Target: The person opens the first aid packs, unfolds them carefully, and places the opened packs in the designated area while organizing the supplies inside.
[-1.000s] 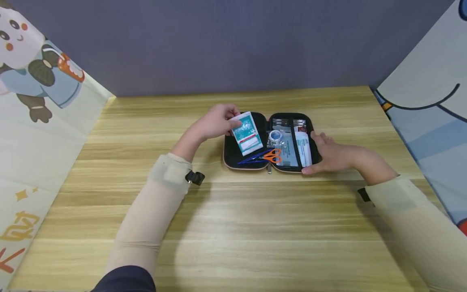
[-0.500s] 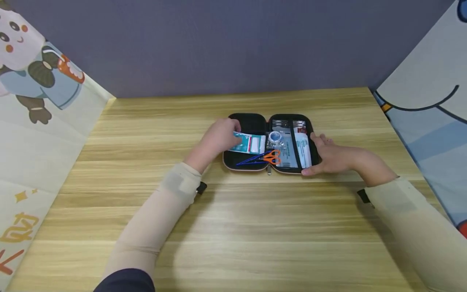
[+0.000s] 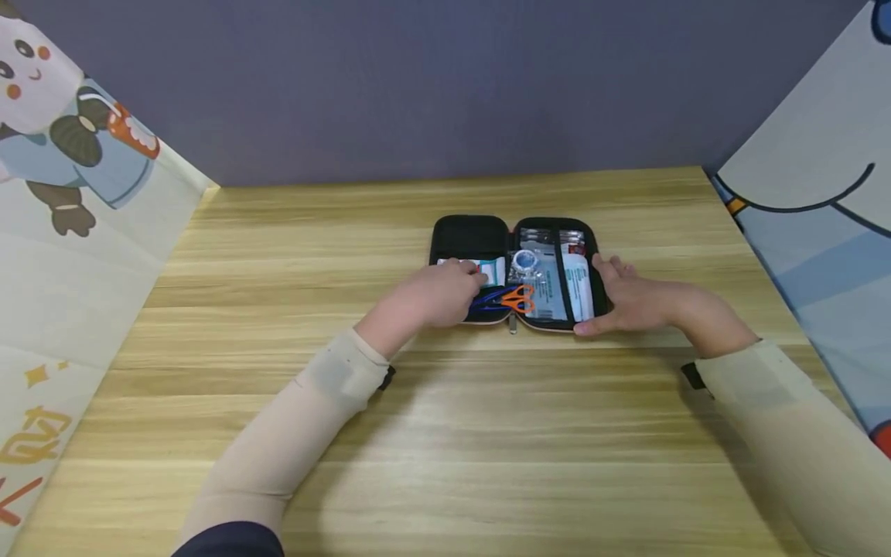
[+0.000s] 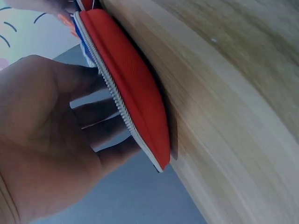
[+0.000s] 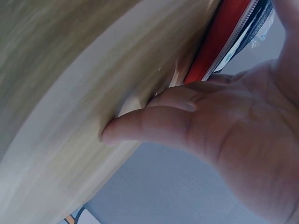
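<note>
Lying unfolded on the pale wood-grain counter [image 3: 529, 433]: one red-shelled, black-lined zippered case [image 3: 470, 236]. In its left half: one flat teal-and-white packet [image 3: 495, 271], touched by the left-hand grip [image 3: 440, 295]; whether pinched, cannot tell. Right-hand grip [image 3: 636, 300]: released, resting against the case's right edge. Orange-handled scissors [image 3: 517, 299]: near the packet.

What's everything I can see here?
case: one, black and red, open at centre
packet: one, teal and white, case's left half
scissors: one, orange, mid-case
slim tool: one, blue, beside scissors
tape roll: one, blue, behind scissors
other packets: several, mostly pale, case's right half
table: one, tan, underneath
wall: one, grey, behind
cartoon panels: two, multicoloured, either side
sleeves: two, beige, forearms
left hand: one, bare, over packet
right hand: one, bare, case's right edge
</note>
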`<state>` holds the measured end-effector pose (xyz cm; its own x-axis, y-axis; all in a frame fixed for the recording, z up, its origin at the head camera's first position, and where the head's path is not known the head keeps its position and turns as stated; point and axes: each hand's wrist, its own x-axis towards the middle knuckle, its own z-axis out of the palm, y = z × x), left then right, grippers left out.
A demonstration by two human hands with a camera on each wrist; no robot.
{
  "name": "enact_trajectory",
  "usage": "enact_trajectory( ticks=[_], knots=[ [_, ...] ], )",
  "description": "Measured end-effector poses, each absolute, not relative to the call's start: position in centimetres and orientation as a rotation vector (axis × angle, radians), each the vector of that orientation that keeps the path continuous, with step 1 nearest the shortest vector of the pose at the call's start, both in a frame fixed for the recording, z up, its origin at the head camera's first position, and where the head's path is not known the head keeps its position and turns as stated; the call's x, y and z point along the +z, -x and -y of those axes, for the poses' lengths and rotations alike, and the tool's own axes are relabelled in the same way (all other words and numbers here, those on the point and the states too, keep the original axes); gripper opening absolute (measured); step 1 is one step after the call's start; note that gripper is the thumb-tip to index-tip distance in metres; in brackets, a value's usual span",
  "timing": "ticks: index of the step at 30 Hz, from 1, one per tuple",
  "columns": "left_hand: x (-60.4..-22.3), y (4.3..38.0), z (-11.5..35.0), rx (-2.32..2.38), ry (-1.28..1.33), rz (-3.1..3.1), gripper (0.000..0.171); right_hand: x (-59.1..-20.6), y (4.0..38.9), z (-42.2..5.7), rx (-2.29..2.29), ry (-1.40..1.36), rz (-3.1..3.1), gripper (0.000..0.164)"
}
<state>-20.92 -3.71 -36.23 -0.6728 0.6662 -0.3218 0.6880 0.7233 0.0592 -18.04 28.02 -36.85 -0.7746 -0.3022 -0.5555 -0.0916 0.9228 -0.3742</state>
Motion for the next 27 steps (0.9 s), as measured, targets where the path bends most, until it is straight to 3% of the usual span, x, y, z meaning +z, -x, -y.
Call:
enact_trajectory(
  ticks=[5, 14, 27],
  knots=[
    [-36.9, 21.1, 3.2, -0.129, -0.930, -2.544, 0.061, -37.0, 18.0, -27.9, -0.449, 0.270, -2.429, 0.145],
    [-38.2, 22.4, 3.4, -0.127, -0.989, -2.635, 0.050, -37.3, 17.8, -27.7, -0.454, 0.267, -2.438, 0.145],
    [-37.8, 22.6, 2.8, -0.168, -1.001, -2.652, 0.054, -36.8, 17.9, -27.7, -0.462, 0.276, -2.441, 0.144]
  ],
)
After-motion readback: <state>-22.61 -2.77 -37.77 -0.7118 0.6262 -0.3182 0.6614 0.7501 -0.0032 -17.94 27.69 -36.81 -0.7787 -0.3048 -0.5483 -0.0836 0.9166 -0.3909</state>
